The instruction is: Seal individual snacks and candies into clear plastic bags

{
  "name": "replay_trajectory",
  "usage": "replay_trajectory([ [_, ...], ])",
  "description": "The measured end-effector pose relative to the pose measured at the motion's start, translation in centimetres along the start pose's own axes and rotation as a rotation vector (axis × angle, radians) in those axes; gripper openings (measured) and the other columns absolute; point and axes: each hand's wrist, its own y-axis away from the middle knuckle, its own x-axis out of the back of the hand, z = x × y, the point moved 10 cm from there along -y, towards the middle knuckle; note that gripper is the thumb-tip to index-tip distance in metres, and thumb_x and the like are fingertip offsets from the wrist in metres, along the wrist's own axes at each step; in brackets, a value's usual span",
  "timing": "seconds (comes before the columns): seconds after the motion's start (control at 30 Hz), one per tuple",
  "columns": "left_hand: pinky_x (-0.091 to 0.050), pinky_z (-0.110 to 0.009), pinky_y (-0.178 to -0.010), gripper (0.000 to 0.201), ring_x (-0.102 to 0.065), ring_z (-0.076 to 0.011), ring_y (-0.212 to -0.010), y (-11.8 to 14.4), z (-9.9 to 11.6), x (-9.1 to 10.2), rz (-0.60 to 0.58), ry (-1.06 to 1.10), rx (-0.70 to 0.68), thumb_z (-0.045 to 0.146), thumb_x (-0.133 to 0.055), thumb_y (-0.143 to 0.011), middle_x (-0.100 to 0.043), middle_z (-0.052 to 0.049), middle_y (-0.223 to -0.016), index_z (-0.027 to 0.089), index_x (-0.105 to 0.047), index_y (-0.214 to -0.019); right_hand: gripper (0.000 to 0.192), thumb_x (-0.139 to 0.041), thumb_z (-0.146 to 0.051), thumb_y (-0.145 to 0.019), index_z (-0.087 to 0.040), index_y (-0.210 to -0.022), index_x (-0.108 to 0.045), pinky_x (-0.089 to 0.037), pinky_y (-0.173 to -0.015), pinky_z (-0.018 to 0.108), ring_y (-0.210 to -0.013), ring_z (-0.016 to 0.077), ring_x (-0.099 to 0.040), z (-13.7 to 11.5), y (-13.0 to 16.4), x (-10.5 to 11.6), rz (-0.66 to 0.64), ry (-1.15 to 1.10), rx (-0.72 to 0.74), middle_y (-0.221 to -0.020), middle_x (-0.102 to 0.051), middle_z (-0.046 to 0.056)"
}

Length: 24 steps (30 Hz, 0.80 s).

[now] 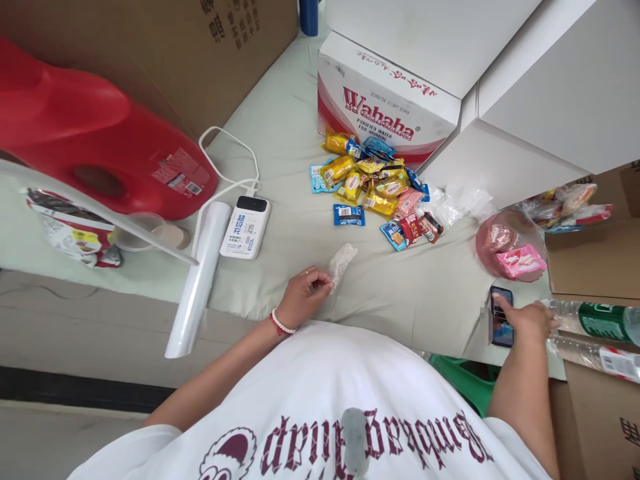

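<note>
At the centre of the frame, the left hand pinches a clear plastic wrapper, light, soft and crinkly. At lower right, the right hand thumb touches a phone.

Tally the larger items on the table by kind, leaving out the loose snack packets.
Phone under right hand: 1
Clear wrapper pinched by left hand: 1
Power bank: 1
White roll: 1
Wahaha carton: 1
Red jug: 1
Plastic bottles at right: 2
Total: 8
</note>
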Motion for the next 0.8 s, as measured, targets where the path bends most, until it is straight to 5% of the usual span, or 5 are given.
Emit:
replay_trajectory([
  [0.1, -0.048, -0.028, -0.071, 0.013, -0.060, -0.0150, -0.072, -0.2, 0.5, -0.8, -0.023, -0.016, -0.024, 0.028, -0.065, -0.089, -0.067, -0.002, -0.078, 0.021, -0.069, -0.079, 0.057, -0.062, -0.065, -0.085, -0.016, -0.115, -0.069, -0.044, -0.107, 0.061, -0.125, 0.0436, -0.056, -6.1, 5.6, 3.2, 0.194, -0.374, 0.138, -0.124, -0.066, 0.027],
  [0.23, -0.047, -0.027, -0.071, 0.014, -0.060, -0.0157, -0.074, -0.6, 1.6, -2.0, -0.062, -0.029, -0.077, 0.029, -0.065, -0.090, -0.067, -0.002, -0.078, 0.020, -0.070, -0.080, 0.048, -0.069, -0.067, -0.080, -0.021, -0.093, -0.071, -0.055, -0.082, 0.043, -0.085, 0.0260, -0.065, -21.5, 20.6, -2.5, -0.657, -0.890, 0.602, -0.092, -0.071, 0.010],
  [0.33, -0.047, -0.029, -0.073, 0.016, -0.059, -0.0166, -0.075, -0.7, 2.3, -2.8, -0.103, -0.030, -0.101, 0.031, -0.067, -0.090, -0.067, -0.003, -0.076, 0.021, -0.070, -0.078, 0.043, -0.078, -0.060, -0.078, -0.023, -0.098, -0.072, -0.053, -0.075, 0.033, -0.083, 0.0199, -0.063, -28.5, 30.4, -5.0, -1.108, -1.166, 0.649, -0.096, -0.071, 0.005],
  [0.63, -0.043, -0.027, -0.067, 0.034, -0.052, -0.0135, -0.069, 0.2, -3.0, -0.4, 0.009, 0.331, 0.281, 0.052, -0.072, -0.082, -0.061, 0.001, -0.074, 0.018, -0.064, -0.081, 0.042, -0.086, -0.058, -0.073, -0.021, -0.079, -0.068, -0.049, -0.071, 0.027, -0.069, 0.0134, -0.054, -30.4, 30.9, -7.8, -1.311, -1.319, 0.494, -0.075, -0.061, -0.002],
  [0.8, -0.042, -0.028, -0.069, 0.035, -0.054, -0.0153, -0.075, -0.7, -0.7, -1.4, -0.063, 0.232, 0.173, 0.053, -0.063, -0.090, -0.064, -0.002, -0.082, 0.019, -0.068, -0.085, 0.040, -0.082, -0.059, -0.079, -0.022, -0.084, -0.066, -0.048, -0.076, 0.029, -0.073, 0.0146, -0.055, -30.3, 31.2, -6.9, -1.262, -1.317, 0.574, -0.078, -0.062, -0.002],
])
